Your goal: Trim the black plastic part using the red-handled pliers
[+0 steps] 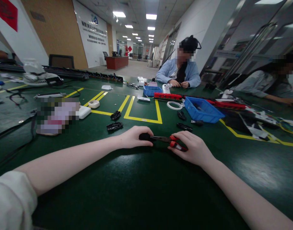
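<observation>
My left hand [133, 138] is closed around a small black part [144, 136] that rests on the green table [141, 185]. My right hand [193, 148] grips the red handles of a pair of pliers [171, 142]. The dark jaws of the pliers point left and meet the black part. Both hands lie low on the table surface, close together. Two more black parts [115, 122] lie just beyond my left hand, and other small black pieces [184, 126] lie beyond my right.
A blue bin [204, 110] stands behind my right hand, a second blue bin [151, 90] farther back. A tape roll [93, 103], a white ring [174, 105] and yellow floor-style markings [143, 119] lie mid-table. Two people sit at the far right side.
</observation>
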Demonstrator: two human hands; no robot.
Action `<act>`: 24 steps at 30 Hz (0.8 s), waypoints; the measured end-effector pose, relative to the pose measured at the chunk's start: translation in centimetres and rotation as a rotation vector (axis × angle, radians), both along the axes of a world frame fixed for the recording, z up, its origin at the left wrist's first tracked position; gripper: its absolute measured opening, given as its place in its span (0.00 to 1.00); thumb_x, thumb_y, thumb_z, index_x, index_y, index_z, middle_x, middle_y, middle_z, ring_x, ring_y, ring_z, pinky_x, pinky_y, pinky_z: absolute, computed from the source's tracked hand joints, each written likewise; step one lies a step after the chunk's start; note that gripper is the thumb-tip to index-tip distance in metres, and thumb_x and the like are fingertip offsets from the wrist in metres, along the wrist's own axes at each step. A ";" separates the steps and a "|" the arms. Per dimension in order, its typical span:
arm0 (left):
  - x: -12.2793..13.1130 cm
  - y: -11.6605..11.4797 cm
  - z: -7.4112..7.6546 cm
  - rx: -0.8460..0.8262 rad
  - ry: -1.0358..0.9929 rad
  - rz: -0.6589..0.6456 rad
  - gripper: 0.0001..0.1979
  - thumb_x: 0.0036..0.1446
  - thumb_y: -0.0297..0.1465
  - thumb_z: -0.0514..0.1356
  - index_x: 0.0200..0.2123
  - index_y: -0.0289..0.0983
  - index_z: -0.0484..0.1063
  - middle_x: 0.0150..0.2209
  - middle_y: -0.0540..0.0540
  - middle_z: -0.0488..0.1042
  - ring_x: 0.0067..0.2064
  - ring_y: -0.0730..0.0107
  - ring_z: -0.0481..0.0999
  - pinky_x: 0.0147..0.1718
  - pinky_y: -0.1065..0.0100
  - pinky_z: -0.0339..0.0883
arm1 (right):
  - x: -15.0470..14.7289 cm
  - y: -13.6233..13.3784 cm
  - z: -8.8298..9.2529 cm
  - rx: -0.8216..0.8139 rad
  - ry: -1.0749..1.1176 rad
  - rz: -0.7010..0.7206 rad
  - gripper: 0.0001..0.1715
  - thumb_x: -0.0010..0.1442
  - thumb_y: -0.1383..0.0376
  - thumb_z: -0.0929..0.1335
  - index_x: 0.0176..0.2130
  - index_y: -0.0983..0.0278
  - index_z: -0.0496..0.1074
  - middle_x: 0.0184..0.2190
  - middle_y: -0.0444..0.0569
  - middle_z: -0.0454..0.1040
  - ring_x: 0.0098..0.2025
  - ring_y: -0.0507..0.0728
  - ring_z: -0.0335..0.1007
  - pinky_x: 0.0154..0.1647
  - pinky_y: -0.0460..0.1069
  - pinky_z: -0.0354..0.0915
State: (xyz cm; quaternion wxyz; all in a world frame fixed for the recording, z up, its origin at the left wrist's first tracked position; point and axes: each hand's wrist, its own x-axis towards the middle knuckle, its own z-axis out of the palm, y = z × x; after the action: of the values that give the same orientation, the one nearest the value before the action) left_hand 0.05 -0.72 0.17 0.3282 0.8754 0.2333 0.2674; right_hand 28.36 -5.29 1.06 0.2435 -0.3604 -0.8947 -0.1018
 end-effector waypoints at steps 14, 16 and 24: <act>-0.1 0.3 0.3 -0.007 -0.095 -0.028 0.11 0.57 0.32 0.67 0.42 0.34 0.75 0.43 0.44 0.76 0.46 0.63 0.75 0.48 0.63 0.67 | 1.6 1.1 -0.7 0.082 0.034 -0.039 0.20 0.58 0.56 0.71 0.49 0.60 0.71 0.44 0.55 0.77 0.43 0.66 0.76 0.41 0.61 0.73; -0.1 0.5 0.2 0.000 -0.097 -0.051 0.11 0.57 0.32 0.67 0.42 0.33 0.75 0.44 0.42 0.75 0.46 0.63 0.75 0.48 0.63 0.68 | 1.4 1.1 -0.9 0.099 0.032 -0.031 0.21 0.58 0.56 0.70 0.49 0.60 0.70 0.44 0.56 0.77 0.44 0.67 0.75 0.41 0.62 0.73; -0.2 0.6 0.1 -0.040 -0.115 -0.056 0.12 0.55 0.32 0.68 0.41 0.33 0.76 0.44 0.42 0.75 0.47 0.62 0.76 0.48 0.62 0.68 | 1.3 1.1 -1.1 0.099 0.004 -0.007 0.21 0.58 0.55 0.70 0.50 0.59 0.70 0.44 0.56 0.76 0.43 0.68 0.76 0.39 0.64 0.74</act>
State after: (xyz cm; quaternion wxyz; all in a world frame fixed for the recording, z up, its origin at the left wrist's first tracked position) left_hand -0.16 -0.12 0.27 0.3659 0.8580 0.1949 0.3033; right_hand 29.68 -4.15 -0.05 0.2623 -0.3511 -0.8869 -0.1460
